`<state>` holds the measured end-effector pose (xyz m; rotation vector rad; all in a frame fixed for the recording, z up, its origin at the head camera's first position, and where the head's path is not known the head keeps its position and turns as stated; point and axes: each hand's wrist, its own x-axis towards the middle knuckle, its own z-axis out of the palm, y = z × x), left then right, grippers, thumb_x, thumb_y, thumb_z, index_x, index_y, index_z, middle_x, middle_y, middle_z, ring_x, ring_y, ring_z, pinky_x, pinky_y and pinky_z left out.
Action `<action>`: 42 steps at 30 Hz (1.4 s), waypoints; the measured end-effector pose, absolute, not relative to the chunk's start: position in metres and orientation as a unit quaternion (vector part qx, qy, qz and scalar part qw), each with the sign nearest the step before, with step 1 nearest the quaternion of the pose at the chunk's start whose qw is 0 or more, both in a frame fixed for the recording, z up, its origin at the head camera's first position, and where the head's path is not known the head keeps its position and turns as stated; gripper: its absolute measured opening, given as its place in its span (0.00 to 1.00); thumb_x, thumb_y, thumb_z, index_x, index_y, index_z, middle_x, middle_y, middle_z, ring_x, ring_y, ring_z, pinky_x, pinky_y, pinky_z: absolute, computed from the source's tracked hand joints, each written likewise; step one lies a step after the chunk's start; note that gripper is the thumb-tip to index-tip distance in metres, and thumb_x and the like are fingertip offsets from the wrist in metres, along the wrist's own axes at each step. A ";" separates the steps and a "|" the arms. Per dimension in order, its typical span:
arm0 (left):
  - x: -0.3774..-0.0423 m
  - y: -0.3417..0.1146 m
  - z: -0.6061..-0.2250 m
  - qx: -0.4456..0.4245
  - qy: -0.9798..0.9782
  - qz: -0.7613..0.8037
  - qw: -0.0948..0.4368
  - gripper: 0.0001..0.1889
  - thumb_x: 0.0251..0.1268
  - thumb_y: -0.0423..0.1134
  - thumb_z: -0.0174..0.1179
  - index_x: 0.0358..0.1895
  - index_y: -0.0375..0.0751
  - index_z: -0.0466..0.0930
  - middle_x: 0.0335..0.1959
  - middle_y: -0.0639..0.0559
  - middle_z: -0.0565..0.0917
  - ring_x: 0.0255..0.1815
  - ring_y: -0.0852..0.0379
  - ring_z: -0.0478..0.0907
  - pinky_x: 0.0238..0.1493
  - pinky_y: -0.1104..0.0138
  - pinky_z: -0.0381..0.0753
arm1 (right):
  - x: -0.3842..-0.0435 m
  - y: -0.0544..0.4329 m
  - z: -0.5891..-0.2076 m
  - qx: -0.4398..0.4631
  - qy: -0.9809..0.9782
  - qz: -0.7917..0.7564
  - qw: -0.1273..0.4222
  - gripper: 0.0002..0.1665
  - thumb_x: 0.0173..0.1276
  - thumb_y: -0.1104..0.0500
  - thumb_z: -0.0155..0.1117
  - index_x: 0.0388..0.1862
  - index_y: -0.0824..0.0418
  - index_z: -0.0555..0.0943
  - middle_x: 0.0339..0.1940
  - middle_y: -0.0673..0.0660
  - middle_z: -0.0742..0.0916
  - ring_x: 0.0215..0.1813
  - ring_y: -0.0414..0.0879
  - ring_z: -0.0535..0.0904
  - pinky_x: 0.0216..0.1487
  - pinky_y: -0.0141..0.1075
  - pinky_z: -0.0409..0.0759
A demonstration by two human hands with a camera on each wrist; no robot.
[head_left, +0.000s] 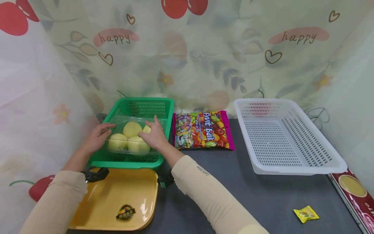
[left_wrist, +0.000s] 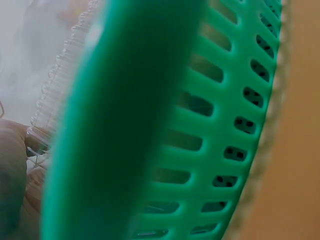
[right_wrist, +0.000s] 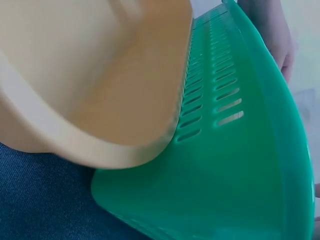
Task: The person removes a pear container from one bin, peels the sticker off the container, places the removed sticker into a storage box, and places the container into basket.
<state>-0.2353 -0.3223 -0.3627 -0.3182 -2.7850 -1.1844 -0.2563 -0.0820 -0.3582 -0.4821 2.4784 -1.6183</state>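
A clear plastic box (head_left: 117, 149) with several round, pale yellow-green fruits (head_left: 132, 129) lies within the green basket (head_left: 132, 164). My left hand (head_left: 98, 138) grips the left end of the box; in the left wrist view its thumb and a finger pinch the ridged plastic edge. On the right end, my right hand (head_left: 155, 133) holds the box with thumb over the top and fingers spread toward the back. Only its fingertips show at the edge of the right wrist view, mostly hidden behind the basket's rim.
In front of the basket sits a yellow tray (head_left: 102, 201) with a dark round sticker. A fruit candy bag (head_left: 203, 130) lies right of it, then a white basket (head_left: 274, 139). One yellow wrapped candy (head_left: 306, 214) and a red box (head_left: 355, 198) are at the right.
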 end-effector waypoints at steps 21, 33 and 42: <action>-0.240 -0.318 -0.369 -0.126 -0.939 -0.319 0.022 0.21 0.69 0.24 0.37 0.63 0.18 0.59 0.65 0.19 0.55 0.68 0.23 0.46 0.65 0.35 0.47 | -0.270 -0.048 -0.351 -0.167 0.817 -0.547 0.066 0.35 0.64 0.52 0.59 0.69 0.58 0.64 0.78 0.52 0.47 0.77 0.53 0.44 0.70 0.50 0.62; -0.224 -0.307 -0.339 -0.133 -0.960 -0.239 0.067 0.23 0.73 0.33 0.42 0.64 0.20 0.59 0.68 0.18 0.44 0.68 0.21 0.41 0.64 0.33 0.45 | -0.256 0.046 -0.327 -0.252 0.839 -0.482 0.017 0.41 0.64 0.51 0.61 0.73 0.51 0.57 0.78 0.53 0.48 0.77 0.53 0.45 0.70 0.58 0.55; -0.187 -0.300 -0.302 -0.155 -0.961 -0.123 0.192 0.25 0.71 0.40 0.47 0.65 0.27 0.62 0.71 0.24 0.47 0.71 0.27 0.44 0.67 0.35 0.42 | -0.227 0.140 -0.313 -0.281 0.888 -0.357 -0.066 0.54 0.60 0.52 0.65 0.76 0.49 0.42 0.78 0.53 0.43 0.78 0.53 0.37 0.73 0.59 0.37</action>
